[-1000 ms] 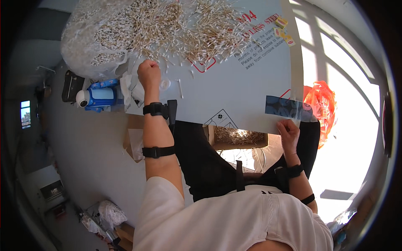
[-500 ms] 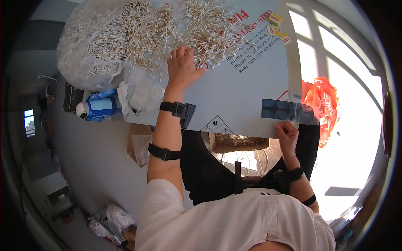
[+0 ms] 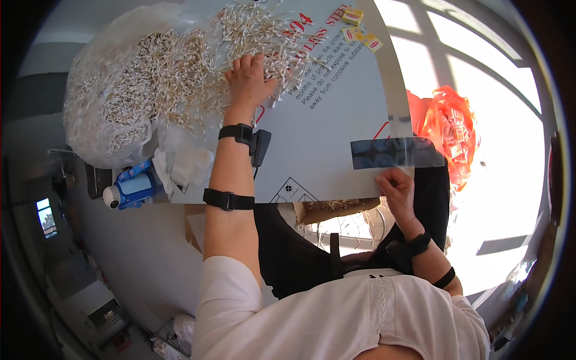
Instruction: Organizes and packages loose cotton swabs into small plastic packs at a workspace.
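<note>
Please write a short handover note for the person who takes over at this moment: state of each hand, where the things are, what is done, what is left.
Left hand: palm down in the heap of cotton swabs at the far side of the white board, fingers curled into them; whether it grips any cannot be told.
Right hand: at the board's near edge, pinching a small clear packet.
Done: no swabs visible in the packet.
Left: most swabs still loose, many in the clear plastic bag.

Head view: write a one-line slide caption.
Left hand reaches into a pile of cotton swabs; right hand holds a clear bag.
</note>
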The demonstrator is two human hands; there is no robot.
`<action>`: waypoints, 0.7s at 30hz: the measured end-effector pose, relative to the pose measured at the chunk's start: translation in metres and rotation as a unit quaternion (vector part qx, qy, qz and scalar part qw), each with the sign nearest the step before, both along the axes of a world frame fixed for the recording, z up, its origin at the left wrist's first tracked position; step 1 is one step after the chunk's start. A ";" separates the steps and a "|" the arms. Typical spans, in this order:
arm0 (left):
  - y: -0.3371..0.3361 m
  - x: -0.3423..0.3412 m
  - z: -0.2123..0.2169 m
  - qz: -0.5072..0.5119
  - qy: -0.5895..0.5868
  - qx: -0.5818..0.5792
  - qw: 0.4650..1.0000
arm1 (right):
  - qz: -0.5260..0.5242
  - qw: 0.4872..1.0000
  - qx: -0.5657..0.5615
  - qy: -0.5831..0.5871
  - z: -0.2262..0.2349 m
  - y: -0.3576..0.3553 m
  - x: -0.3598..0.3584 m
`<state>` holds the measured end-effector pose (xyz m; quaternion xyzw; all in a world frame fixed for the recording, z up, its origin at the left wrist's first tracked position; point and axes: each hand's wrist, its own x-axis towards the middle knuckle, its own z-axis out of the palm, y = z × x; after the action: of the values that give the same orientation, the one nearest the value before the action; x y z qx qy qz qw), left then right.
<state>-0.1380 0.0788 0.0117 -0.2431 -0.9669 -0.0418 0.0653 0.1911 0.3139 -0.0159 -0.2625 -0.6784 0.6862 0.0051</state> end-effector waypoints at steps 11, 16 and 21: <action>-0.017 -0.020 -0.005 -0.076 0.074 0.051 0.993 | 0.010 1.000 0.019 0.000 -0.002 0.001 -0.001; -0.025 -0.017 0.013 -0.086 0.117 0.091 0.985 | 0.011 1.000 0.021 0.010 -0.005 -0.002 0.000; -0.003 0.027 0.027 -0.121 0.149 0.111 0.975 | 0.001 1.000 0.020 0.002 -0.003 0.000 0.000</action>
<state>-0.1112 0.0759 0.0388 -0.3533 -0.8991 -0.1195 0.2291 0.1910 0.3138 -0.0186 -0.2605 -0.6926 0.6726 0.0109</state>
